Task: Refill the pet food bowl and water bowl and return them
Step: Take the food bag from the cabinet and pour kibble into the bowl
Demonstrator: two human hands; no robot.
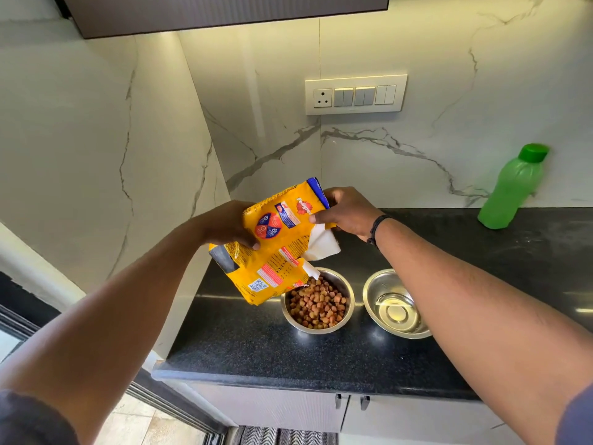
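Note:
A yellow pet food bag (276, 239) hangs tilted, mouth down, over a steel food bowl (349, 303) on the black counter. My left hand (224, 224) grips the bag's left side and my right hand (348, 213) holds its upper end. Brown kibble (317, 305) fills much of the bowl, and a few pieces sit at the bag's torn corner. To the right stands a second steel bowl (369, 292) holding clear water; my right forearm covers its right edge.
A green bottle (510, 191) with a green cap stands at the back right against the marble wall. The black counter (256, 345) ends at a corner on the left. A switch panel (354, 94) is on the wall; cabinet doors lie below.

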